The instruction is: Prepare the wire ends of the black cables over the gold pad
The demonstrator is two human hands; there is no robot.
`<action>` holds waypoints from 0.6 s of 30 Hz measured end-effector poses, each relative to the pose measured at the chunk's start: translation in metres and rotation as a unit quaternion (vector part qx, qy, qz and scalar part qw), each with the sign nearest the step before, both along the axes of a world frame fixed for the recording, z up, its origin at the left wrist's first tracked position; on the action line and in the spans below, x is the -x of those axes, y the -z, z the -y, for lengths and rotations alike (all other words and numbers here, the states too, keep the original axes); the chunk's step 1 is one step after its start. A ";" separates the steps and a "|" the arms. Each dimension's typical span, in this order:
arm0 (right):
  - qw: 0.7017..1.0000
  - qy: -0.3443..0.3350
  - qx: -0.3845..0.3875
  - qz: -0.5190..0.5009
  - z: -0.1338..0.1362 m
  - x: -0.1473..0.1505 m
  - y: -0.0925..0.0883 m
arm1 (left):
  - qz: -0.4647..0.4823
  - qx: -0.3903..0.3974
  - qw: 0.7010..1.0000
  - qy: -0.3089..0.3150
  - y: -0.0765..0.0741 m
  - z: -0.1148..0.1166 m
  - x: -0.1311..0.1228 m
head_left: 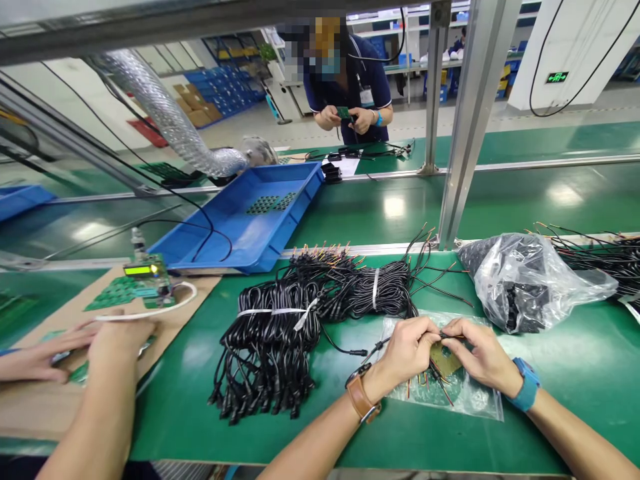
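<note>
My left hand (411,350), with a brown-strapped watch at the wrist, is closed in a pinch on a black cable (383,344). My right hand (480,353), wearing a blue wristband, pinches at the same spot, fingertips almost touching the left ones. Whatever small part sits between the right fingertips is mostly hidden. Below both hands lie a yellowish-brown flat piece (450,363) and several thin coloured wire ends (443,385), on a clear plastic bag (480,402). To the left rest tied bundles of black cables (277,320), and another tied coil (383,292).
A clear bag of black parts (530,287) lies right of my hands. Beyond the cables stands a blue tray (240,227). At left, a co-worker's hands (113,340) are over cardboard near a lit display board (143,271). Across the bench, a person (350,93) holds a green board.
</note>
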State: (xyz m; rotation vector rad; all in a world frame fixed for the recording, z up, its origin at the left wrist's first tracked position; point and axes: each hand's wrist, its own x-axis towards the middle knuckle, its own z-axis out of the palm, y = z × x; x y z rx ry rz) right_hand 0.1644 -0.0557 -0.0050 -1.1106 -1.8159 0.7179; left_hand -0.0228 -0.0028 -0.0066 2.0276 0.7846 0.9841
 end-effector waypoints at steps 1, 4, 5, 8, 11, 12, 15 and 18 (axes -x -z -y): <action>1.000 -0.002 0.003 0.002 0.000 0.001 0.001 | -0.001 0.000 1.000 0.000 0.000 0.000 0.000; 1.000 -0.005 0.006 0.002 0.001 0.003 0.005 | -0.001 0.004 1.000 0.000 -0.002 0.001 -0.001; 1.000 -0.002 0.003 -0.002 0.002 0.003 0.006 | 0.002 0.008 1.000 0.001 -0.003 0.002 -0.001; 1.000 0.010 -0.014 -0.009 0.003 0.005 0.007 | 0.007 0.016 1.000 0.001 -0.005 0.003 0.000; 1.000 0.012 -0.025 -0.003 0.004 0.006 0.006 | 0.002 0.016 1.000 0.000 -0.002 0.004 0.001; 1.000 0.010 -0.027 -0.001 0.004 0.006 0.005 | -0.001 0.017 1.000 0.000 -0.001 0.005 0.001; 0.999 0.003 -0.034 0.006 0.003 0.006 0.002 | -0.008 0.020 1.000 -0.001 0.003 0.005 0.001; 0.999 -0.007 -0.032 0.013 0.002 0.005 -0.001 | -0.014 0.027 1.000 0.006 0.002 0.005 0.001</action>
